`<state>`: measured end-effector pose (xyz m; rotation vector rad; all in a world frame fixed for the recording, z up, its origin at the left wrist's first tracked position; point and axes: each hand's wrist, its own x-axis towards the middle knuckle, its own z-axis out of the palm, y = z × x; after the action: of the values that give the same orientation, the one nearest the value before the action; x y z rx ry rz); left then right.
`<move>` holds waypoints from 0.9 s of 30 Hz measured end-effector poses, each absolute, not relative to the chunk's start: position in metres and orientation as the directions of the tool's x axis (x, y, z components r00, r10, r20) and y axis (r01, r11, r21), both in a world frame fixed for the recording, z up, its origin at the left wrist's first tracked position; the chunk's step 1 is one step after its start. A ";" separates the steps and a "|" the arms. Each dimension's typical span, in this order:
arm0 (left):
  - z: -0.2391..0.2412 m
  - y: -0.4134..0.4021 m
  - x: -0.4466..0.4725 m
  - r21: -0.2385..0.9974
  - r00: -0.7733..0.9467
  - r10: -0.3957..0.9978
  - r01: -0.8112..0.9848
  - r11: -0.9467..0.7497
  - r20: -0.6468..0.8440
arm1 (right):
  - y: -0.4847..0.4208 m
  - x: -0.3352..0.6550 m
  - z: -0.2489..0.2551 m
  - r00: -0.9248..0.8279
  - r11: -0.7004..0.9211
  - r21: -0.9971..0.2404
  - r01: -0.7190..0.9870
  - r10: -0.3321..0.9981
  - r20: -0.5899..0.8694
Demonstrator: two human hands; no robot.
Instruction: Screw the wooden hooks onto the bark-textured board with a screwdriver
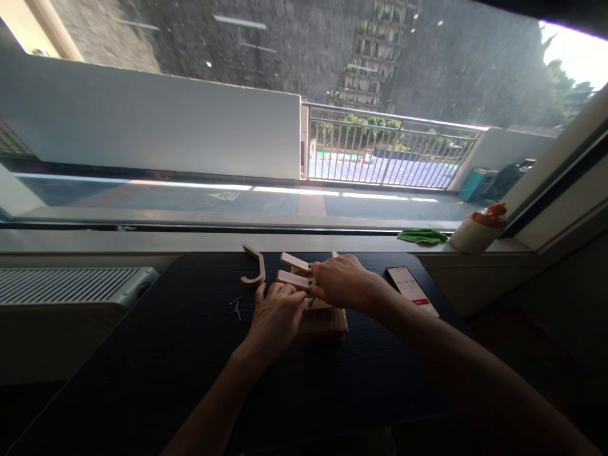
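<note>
On the dark table, two light wooden pieces (292,279) lie side by side with dark holes near their right ends. My left hand (278,311) has its fingers curled against the nearer piece, holding it from the front. The closed fingers of my right hand (344,282) come together at the right ends of both pieces; what they pinch is hidden. Beneath the hands is a brown cardboard box (327,324), partly covered by them. A hook-shaped wooden piece (260,269) rests to the left, beyond my left hand. Several screws (237,306) are scattered left of that hand.
A phone (412,291) showing a timer lies at the table's right side. On the window sill are a green cloth (422,236) and a white bottle with an orange top (475,233). A radiator (71,285) stands left of the table (156,354).
</note>
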<state>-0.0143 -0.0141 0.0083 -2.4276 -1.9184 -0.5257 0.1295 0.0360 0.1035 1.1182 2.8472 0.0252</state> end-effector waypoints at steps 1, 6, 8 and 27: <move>0.008 -0.014 -0.014 0.204 0.198 0.946 0.946 -0.253 0.258 | 0.035 0.130 0.104 -0.726 0.729 0.048 0.683 0.685 -0.062; 0.008 -0.014 -0.015 0.205 0.204 0.942 0.943 -0.263 0.268 | 0.033 0.134 0.104 -0.738 0.740 0.002 0.672 0.670 -0.079; 0.007 -0.014 -0.015 0.204 0.204 0.940 0.943 -0.264 0.272 | 0.034 0.133 0.103 -0.745 0.749 -0.002 0.663 0.659 -0.101; 0.006 -0.014 -0.016 0.201 0.208 0.939 0.942 -0.267 0.273 | 0.036 0.128 0.108 -0.702 0.718 0.074 0.693 0.694 -0.161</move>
<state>-0.0161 -0.0143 0.0062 -2.4341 -1.8959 -0.5393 0.1284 0.0358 0.1079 1.1181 2.7446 0.0117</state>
